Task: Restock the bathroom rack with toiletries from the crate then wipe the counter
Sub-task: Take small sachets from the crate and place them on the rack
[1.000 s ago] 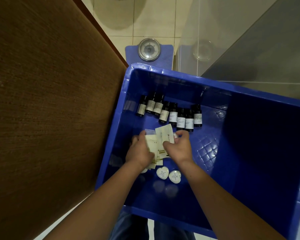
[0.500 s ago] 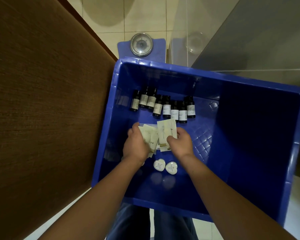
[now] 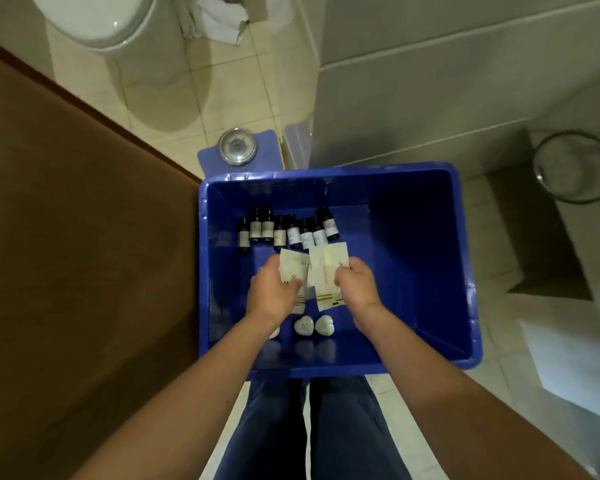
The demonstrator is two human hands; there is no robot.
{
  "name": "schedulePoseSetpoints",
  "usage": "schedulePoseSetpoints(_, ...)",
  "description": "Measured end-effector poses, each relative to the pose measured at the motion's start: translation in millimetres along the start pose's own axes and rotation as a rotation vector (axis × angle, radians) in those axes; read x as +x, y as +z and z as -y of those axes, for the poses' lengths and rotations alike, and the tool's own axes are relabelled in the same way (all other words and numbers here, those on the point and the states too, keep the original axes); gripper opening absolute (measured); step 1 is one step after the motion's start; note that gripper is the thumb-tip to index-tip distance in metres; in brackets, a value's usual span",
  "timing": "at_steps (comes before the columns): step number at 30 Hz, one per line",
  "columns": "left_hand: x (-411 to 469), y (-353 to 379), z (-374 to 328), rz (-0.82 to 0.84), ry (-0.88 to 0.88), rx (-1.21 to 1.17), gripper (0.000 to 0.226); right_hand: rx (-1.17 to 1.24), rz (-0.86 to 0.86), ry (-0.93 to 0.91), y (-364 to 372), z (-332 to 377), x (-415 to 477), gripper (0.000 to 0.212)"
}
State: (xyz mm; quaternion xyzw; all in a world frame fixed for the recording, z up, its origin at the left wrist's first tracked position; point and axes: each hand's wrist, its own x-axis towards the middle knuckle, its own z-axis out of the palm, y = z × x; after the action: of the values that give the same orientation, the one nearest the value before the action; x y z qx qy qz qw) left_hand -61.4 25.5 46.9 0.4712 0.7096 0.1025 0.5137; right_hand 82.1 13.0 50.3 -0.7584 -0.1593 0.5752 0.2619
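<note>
- got both hands down inside the blue crate (image 3: 430, 173), which sits on the tiled floor just past a pair of knees in dark jeans (image 3: 340, 427).
- left hand (image 3: 272, 296): fingers (image 3: 293, 287) curled tight round a little bunch of pale sachets (image 3: 291, 268), with the tops sticking out past the knuckles.
- right hand (image 3: 355, 289): fingers (image 3: 342, 277) clamped on a second sachet bunch (image 3: 329, 265), right beside the left one. can't tell if the two bunches actually touch.
- small dark bottles (image 3: 288, 233) with pale labels lie in a row on the crate bottom, just beyond the fingertips toward the far wall.
- two white heart-shaped packs (image 3: 304, 325) sit on the crate bottom on the wrist side of the fingers, between both forearms. something white peeks out under the left wrist too, too hidden to say what.
- past the crate's far rim there's a blue bathroom scale (image 3: 238, 147) with a round dial. further out is a toilet (image 3: 97, 22) with a crumpled white towel (image 3: 219, 15) on the floor next to it.
- a big brown wood panel (image 3: 66, 254) fills everything out to the left of the left fingers.
- a metal ring (image 3: 575, 168) sits well off to the right of the right fingers. no idea what it belongs to.
</note>
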Motion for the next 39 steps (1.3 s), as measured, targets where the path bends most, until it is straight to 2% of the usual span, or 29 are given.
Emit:
schedulePoseSetpoints(4, -28.6, 0.3, -47.0, 0.103, 0.107, -0.107, 0.029, 0.144, -0.06, -0.005, -26.7, 24.7, -38.4, 0.032)
schedulePoseSetpoints(6, -41.6, 1.7, -71.2, 0.145, 0.174, -0.103, 0.028, 0.191, -0.093, -0.058, -42.2, 33.7, -55.7, 0.035)
schedulePoseSetpoints(10, -63.9, 6.3, -115.1, 0.212, 0.282, -0.03, 0.029, 0.218, -0.189, -0.162, -75.5, 43.6, -86.5, 0.018)
schedulePoseSetpoints(15, -98.9, 30.5, -165.2, 0.313, 0.401, 0.043, 0.031, 0.321, -0.292, -0.2, -121.2, 44.8, -123.5, 0.003)
schedulePoseSetpoints(16, -107.3, 38.1, -173.5, 0.337, 0.421, 0.048, 0.031, 0.354, -0.299, -0.203, -131.6, 43.2, -132.3, 0.006)
schedulePoseSetpoints(19, -132.1, 64.3, -193.9, 0.424, 0.485, 0.069, 0.023, 0.441, -0.297, -0.188, -167.4, 33.4, -158.1, 0.033)
schedulePoseSetpoints(22, -158.5, 92.5, -210.4, 0.518, 0.52, 0.127, 0.017, 0.6, -0.259, -0.151, -207.8, 18.5, -183.2, 0.04)
schedulePoseSetpoints(24, -177.5, 113.4, -219.6, 0.559, 0.55, 0.164, 0.018, 0.649, -0.285, -0.123, -236.9, 6.2, -199.0, 0.031)
schedulePoseSetpoints(28, -223.8, 164.0, -233.1, 0.599, 0.58, 0.188, 0.01, 0.699, -0.451, -0.14, -294.8, -29.8, -231.2, 0.008)
schedulePoseSetpoints(33, -293.3, 231.7, -239.8, 0.58, 0.618, 0.182, 0.015, 0.697, -0.698, -0.209, -366.8, -85.0, -278.5, 0.01)
schedulePoseSetpoints(36, -338.0, 270.7, -243.4, 0.595, 0.659, 0.19, 0.015, 0.759, -0.756, -0.239, -410.9, -116.8, -308.3, 0.007)
schedulePoseSetpoints(39, -382.2, 309.1, -247.1, 0.621, 0.71, 0.197, 0.019, 0.846, -0.772, -0.285, -449.4, -148.3, -336.8, 0.014)
